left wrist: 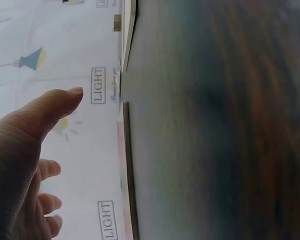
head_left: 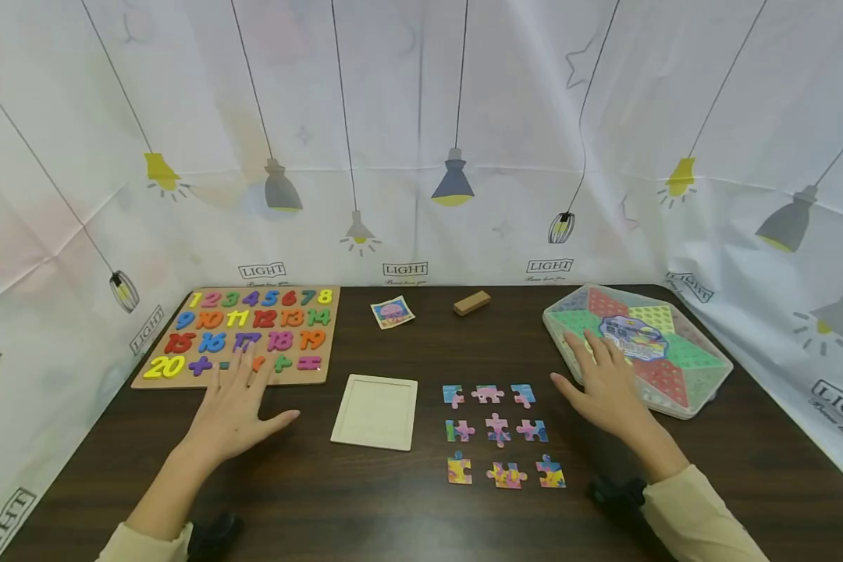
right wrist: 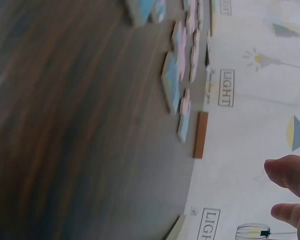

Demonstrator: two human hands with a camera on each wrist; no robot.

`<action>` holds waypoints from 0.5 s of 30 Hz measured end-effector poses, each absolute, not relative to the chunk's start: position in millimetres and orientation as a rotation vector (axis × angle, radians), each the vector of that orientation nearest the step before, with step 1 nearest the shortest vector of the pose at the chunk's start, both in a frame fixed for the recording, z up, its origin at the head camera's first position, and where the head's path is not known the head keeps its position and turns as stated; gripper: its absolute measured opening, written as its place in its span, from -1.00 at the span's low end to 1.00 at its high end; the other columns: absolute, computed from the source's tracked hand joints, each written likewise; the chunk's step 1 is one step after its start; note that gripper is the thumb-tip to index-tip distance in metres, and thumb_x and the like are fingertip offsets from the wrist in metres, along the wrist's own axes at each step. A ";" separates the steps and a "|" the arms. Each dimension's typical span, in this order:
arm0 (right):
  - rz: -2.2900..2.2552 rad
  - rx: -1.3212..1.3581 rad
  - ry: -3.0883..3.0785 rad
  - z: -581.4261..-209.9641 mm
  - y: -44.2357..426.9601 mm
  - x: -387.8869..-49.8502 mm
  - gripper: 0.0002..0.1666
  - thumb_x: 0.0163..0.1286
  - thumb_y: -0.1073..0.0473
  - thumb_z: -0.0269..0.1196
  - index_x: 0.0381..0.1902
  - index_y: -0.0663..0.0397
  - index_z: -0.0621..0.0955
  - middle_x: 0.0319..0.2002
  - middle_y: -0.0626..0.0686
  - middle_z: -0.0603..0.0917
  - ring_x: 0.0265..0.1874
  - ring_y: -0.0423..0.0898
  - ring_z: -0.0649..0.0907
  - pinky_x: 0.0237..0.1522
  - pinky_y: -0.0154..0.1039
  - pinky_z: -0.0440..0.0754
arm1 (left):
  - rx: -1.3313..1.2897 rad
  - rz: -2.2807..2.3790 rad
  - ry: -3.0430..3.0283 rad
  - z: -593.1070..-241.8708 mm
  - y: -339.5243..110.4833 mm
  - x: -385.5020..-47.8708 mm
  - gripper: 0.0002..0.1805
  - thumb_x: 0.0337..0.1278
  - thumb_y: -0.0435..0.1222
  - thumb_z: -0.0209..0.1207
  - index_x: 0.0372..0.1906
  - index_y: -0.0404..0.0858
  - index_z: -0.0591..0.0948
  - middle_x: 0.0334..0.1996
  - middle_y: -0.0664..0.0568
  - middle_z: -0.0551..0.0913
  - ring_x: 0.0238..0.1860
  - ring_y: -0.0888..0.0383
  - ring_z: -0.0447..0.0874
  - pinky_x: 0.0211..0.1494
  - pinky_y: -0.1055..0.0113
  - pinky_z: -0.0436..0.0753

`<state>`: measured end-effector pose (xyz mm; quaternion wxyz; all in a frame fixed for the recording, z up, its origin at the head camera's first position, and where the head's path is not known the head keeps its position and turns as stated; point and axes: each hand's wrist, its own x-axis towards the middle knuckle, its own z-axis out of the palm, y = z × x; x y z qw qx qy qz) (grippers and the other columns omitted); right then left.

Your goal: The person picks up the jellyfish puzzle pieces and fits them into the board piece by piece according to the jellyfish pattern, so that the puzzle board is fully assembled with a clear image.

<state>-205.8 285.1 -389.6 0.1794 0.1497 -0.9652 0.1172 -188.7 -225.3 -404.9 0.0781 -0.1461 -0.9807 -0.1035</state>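
Observation:
In the head view the left hand, fingers spread and holding nothing, is over the near edge of the number board. The right hand, also spread and empty, is at the left side of the hexagonal board-game box. Between the hands lie a cream square tray and several separate jigsaw pieces in three rows. The left wrist view shows the left thumb and fingertips holding nothing; the right wrist view shows two fingertips of the right hand at the edge.
A small picture card and a wooden block lie at the back of the dark table. A white curtain with printed lamps hangs behind and along both sides.

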 end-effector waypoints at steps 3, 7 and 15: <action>0.360 0.457 -2.726 -388.7 278.9 -206.7 -0.23 0.28 -0.04 0.16 0.30 0.29 0.22 0.21 0.49 0.19 0.16 0.44 0.16 0.08 0.36 0.06 | -0.473 -0.335 -2.934 -405.0 -220.0 -190.1 0.07 -0.03 0.29 0.07 0.41 -0.32 0.03 0.40 -0.32 -0.20 0.37 -0.27 -0.30 0.26 -0.19 -0.43; 0.397 0.469 -2.742 -389.1 271.7 -208.1 -0.24 0.27 0.00 0.17 0.28 0.34 0.25 0.22 0.47 0.20 0.16 0.41 0.17 0.11 0.32 0.06 | -0.515 -0.377 -2.927 -406.6 -213.6 -193.2 0.05 -0.03 0.28 0.07 0.43 -0.26 0.02 0.40 -0.32 -0.19 0.38 -0.25 -0.25 0.28 -0.19 -0.35; 0.465 0.472 -2.778 -389.8 259.4 -206.9 -0.29 0.27 0.05 0.19 0.27 0.32 0.28 0.21 0.43 0.23 0.14 0.39 0.21 0.09 0.33 0.11 | -0.538 -0.637 -2.990 -408.9 -201.2 -193.3 0.05 -0.02 0.27 0.09 0.45 -0.19 -0.05 0.41 -0.28 -0.19 0.35 -0.32 -0.14 0.21 -0.27 0.05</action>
